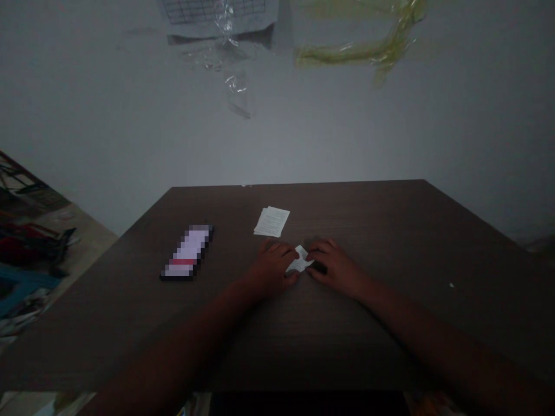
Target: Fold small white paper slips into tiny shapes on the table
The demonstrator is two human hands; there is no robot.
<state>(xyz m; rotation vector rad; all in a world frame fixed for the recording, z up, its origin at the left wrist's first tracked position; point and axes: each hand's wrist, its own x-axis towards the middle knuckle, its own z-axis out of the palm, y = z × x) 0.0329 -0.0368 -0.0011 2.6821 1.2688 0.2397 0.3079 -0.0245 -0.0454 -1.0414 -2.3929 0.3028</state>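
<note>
A small piece of printed white paper lies on the dark wooden table between my two hands. My left hand has its fingers over the paper's left side, with the thumb near the lower edge. From the other side, the fingertips of my right hand grip its right edge, with the thumb slightly apart below. The paper looks creased or partly folded; its covered parts are hidden. Just beyond my left hand rests a small stack of printed paper sheets.
A phone with a lit, blurred screen lies left on the table. A tiny white scrap is at the right. The table meets a wall with tape on it. Clutter stands on the floor at left.
</note>
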